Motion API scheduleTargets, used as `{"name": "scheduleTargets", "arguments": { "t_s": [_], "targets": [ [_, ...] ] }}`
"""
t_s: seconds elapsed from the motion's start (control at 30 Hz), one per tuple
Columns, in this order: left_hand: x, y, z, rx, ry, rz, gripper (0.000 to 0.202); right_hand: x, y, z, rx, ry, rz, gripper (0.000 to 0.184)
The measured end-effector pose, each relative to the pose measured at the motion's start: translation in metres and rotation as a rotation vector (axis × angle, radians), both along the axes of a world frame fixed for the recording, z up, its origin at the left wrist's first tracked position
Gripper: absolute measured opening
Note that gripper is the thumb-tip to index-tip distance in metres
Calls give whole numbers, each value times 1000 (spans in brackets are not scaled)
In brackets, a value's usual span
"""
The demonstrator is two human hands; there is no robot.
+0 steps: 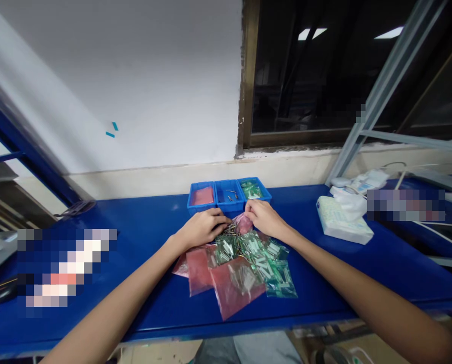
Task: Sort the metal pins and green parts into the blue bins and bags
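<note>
My left hand (pixel 206 225) is closed, its fingers bent down at a small heap of thin metal pins (pixel 231 228); what lies between the fingertips is hidden. My right hand (pixel 264 217) pinches the edge of a small pink plastic bag (pixel 244 223) beside the heap. Closer to me lie several flat pink bags (pixel 233 288), with metal pieces visible in some. Green clear bags (pixel 265 258) with metal pieces inside overlap them on the right.
Three joined blue bins stand behind my hands: one with pink bags (pixel 203 195), a middle bin (pixel 226 206) with a few pins, one with green bags (pixel 251 189). A tissue pack (pixel 343 222) is on the right. The blue table (pixel 153 303) meets the wall; metal frames flank it.
</note>
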State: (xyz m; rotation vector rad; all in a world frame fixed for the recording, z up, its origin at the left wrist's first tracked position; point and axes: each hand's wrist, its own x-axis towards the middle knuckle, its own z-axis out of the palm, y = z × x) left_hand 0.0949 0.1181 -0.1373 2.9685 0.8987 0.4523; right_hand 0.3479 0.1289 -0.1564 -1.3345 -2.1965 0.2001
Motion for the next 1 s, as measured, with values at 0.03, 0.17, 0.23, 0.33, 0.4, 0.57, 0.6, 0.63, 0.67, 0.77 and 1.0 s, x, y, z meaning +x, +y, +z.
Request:
{"name": "scheduleTargets", "arguments": {
  "t_s": [0.03,0.17,0.23,0.33,0.4,0.57,0.6,0.63,0.67,0.77,1.0],
  "targets": [
    [0,-1,1,-1,-15,1,31,-1,-2,3,28,27,7,11],
    [1,-2,2,11,-59,3,30,-7,-10,15,121,165,23,11],
    [1,-1,1,9,-70,4,30,-9,-13,20,134,244,22,10],
    [0,2,-1,-6,-90,19,28,-11,-14,23,124,330,-6,8],
    [-1,4,-1,-15,-108,25,28,-11,-13,24,130,364,-30,8],
    [0,5,-2,-39,-138,30,27,-6,-10,30,184,481,-81,9],
    [-1,5,-2,-46,-144,36,27,-5,-10,32,201,503,-92,9],
    [-1,4,-2,-56,-154,42,27,-3,-10,33,219,522,-103,9],
    [-1,4,-2,-66,-171,46,27,-2,-10,35,239,539,-114,9],
    [1,4,-4,-104,-269,68,26,0,-10,36,295,588,-141,9],
    [16,-3,-4,-246,-656,203,50,-11,-14,28,220,793,-82,14]
  ]
}}
